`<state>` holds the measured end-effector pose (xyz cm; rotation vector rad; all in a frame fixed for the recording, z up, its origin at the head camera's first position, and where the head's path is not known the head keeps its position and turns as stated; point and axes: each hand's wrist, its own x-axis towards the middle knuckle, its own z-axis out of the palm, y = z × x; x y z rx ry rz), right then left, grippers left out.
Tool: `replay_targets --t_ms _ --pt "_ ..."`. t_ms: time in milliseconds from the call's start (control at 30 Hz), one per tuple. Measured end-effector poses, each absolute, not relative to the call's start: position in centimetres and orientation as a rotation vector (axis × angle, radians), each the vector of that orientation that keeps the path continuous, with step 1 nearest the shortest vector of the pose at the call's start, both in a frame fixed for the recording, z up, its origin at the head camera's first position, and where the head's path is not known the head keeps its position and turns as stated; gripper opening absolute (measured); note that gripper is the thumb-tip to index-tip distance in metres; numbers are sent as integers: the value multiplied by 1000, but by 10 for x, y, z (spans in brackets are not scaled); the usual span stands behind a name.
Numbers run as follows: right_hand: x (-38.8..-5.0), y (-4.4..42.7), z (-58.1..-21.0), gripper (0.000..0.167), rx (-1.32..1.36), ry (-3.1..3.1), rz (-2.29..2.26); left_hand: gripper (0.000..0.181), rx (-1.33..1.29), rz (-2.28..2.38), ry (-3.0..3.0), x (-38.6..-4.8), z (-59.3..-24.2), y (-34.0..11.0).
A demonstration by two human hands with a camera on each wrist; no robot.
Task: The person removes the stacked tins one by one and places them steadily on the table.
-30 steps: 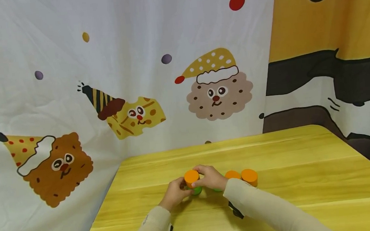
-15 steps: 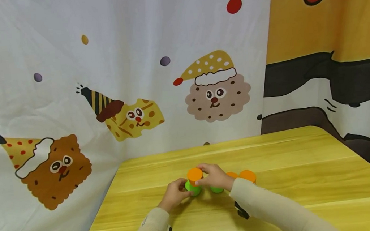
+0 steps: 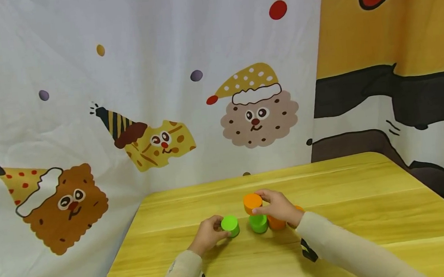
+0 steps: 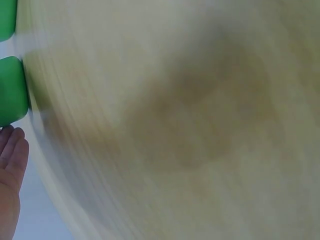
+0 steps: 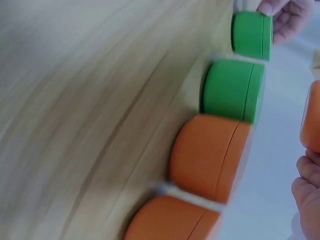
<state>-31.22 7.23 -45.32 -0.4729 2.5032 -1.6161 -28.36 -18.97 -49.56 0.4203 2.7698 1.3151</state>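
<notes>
My left hand [image 3: 209,233] holds a green cylinder [image 3: 230,226] on the table between thumb and fingers. That same green cylinder [image 5: 251,35] shows at the top of the right wrist view, with a seam line near its upper end. My right hand [image 3: 278,205] pinches an orange cylinder [image 3: 253,203] in the air, above and slightly behind a second green cylinder [image 3: 258,224]. To the right stand two more orange ones: a nearer orange cylinder [image 5: 207,157] beside the second green, then another orange cylinder [image 5: 172,220], partly hidden by my right hand in the head view.
The cylinders stand in a row on a yellow wood-grain table [image 3: 180,211]. Behind and to the left hangs a white cloth [image 3: 151,39] printed with cartoon snacks. A yellow, black and white printed cloth [image 3: 387,47] hangs at the right.
The right hand has lifted the orange cylinder off the left green cylinder and carried it right, over the second green one. The left hand stays at its green cylinder.
</notes>
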Motion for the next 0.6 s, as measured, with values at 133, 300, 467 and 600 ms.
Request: replay_targets --t_ms 133,300,467,600 --pt "-311 88 -454 66 -437 2553 -1580 41 424 1313 2763 -284 -497 -190" --pt "-310 105 -459 68 -427 2606 -1543 42 413 1303 2762 -284 -497 -191" --pt "-310 119 -462 61 -403 2608 -1589 42 403 1315 2750 -283 -495 -190" --pt "-308 132 -463 64 -341 2605 -1613 42 393 1342 2720 -284 -495 -189"
